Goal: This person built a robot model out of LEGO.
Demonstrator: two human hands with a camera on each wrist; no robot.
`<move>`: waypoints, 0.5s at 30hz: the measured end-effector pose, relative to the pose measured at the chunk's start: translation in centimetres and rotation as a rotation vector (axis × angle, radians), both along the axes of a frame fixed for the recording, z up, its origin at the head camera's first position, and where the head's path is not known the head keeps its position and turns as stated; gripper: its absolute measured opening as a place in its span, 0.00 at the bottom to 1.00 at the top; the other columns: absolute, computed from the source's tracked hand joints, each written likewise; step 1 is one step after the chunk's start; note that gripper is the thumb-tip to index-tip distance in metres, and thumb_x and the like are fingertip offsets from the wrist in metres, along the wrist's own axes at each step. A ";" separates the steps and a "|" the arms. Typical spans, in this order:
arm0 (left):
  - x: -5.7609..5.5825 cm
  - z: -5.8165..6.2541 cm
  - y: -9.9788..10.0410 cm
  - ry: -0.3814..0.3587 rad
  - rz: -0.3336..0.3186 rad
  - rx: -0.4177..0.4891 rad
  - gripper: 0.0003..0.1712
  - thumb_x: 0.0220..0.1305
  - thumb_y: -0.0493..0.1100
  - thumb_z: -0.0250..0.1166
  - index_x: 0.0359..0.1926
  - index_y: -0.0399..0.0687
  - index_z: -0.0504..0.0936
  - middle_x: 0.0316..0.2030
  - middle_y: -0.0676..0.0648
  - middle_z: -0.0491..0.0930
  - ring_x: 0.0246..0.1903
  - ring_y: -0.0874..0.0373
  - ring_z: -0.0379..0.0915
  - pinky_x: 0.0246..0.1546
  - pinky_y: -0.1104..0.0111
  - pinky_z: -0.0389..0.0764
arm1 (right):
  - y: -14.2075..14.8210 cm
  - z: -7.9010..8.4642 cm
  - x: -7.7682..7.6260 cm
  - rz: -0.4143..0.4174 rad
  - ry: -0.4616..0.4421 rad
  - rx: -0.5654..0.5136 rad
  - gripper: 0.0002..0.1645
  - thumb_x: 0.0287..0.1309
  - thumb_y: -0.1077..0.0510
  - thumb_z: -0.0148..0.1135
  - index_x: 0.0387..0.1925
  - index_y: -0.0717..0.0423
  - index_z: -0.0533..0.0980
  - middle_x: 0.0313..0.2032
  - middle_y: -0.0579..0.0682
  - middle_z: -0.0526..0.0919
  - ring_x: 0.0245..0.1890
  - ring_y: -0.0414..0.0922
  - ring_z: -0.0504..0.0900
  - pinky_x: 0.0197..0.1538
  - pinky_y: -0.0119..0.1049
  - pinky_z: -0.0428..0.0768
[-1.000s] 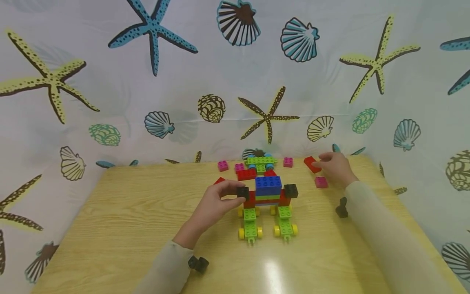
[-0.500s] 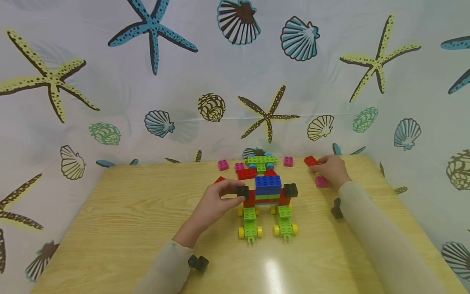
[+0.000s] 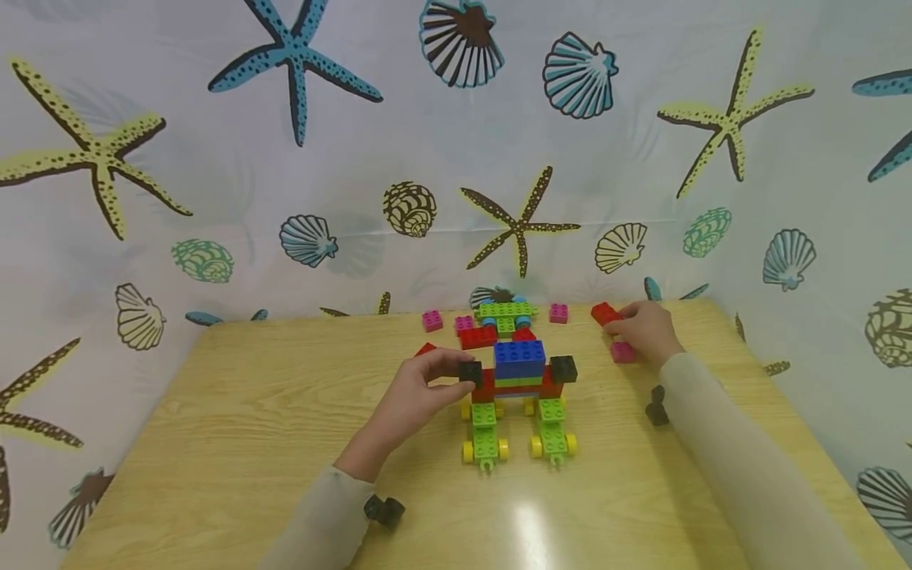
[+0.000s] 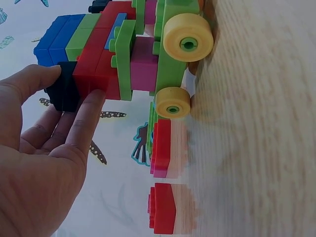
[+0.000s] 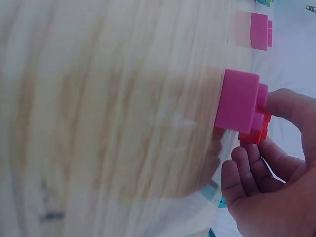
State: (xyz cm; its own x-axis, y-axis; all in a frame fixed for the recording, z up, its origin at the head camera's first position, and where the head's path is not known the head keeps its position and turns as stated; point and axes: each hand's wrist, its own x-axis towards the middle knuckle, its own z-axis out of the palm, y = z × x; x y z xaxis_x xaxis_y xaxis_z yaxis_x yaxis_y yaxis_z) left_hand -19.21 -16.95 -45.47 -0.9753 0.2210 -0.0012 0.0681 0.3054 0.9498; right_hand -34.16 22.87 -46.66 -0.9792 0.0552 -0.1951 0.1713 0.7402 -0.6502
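Head view: at centre, the left hand [image 3: 413, 393] pinches a black block [image 3: 470, 373] on the block model [image 3: 519, 359], which stands on the surface [image 3: 285, 396]; upper right of centre, the right hand [image 3: 648, 327] pinches a red brick [image 3: 605, 313].

Left wrist view: at left, the thumb presses the black block, one fingertip against the model.

Right wrist view: at right, a pink brick [image 5: 238, 100] partly hides the red brick.

Seemingly, a part is being picked up; next calls for lifting it clear.
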 end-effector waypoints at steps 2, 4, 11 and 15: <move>0.1 -0.1 0.0 -0.005 0.004 0.002 0.22 0.75 0.41 0.76 0.67 0.54 0.87 0.64 0.46 0.88 0.68 0.46 0.82 0.69 0.52 0.88 | 0.1 0.0 0.1 0.003 0.007 -0.012 0.32 0.75 0.48 0.68 0.68 0.68 0.79 0.68 0.69 0.81 0.62 0.62 0.77 0.76 0.59 0.78; 0.2 -0.1 0.0 -0.007 0.007 0.004 0.22 0.75 0.41 0.75 0.67 0.54 0.87 0.64 0.46 0.88 0.67 0.46 0.82 0.69 0.52 0.88 | 0.3 0.2 0.4 0.010 0.010 -0.032 0.33 0.75 0.48 0.68 0.68 0.68 0.78 0.68 0.68 0.81 0.63 0.62 0.76 0.76 0.59 0.78; 0.0 -0.2 -0.1 -0.003 -0.005 -0.001 0.22 0.75 0.42 0.76 0.67 0.54 0.87 0.65 0.46 0.88 0.67 0.46 0.83 0.69 0.52 0.88 | 0.3 1.5 1.7 0.028 0.007 -0.086 0.36 0.76 0.46 0.68 0.74 0.63 0.75 0.72 0.66 0.79 0.65 0.61 0.76 0.78 0.59 0.79; 0.0 0.1 0.0 -0.001 -0.009 -0.004 0.22 0.75 0.41 0.75 0.67 0.54 0.87 0.65 0.46 0.88 0.68 0.46 0.82 0.70 0.52 0.87 | 0.1 2.6 2.6 0.071 0.065 -0.054 0.35 0.76 0.44 0.69 0.73 0.62 0.77 0.71 0.65 0.81 0.66 0.62 0.79 0.76 0.60 0.80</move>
State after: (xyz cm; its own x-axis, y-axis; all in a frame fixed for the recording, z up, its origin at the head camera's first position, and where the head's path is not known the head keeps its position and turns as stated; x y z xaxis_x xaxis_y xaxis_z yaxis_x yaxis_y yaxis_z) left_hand -19.21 -16.95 -45.38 -0.9733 0.2295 -0.0031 0.0697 0.3084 0.9487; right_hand -31.59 22.93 -44.03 -0.9910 -0.0235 -0.1318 0.0759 0.7124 -0.6977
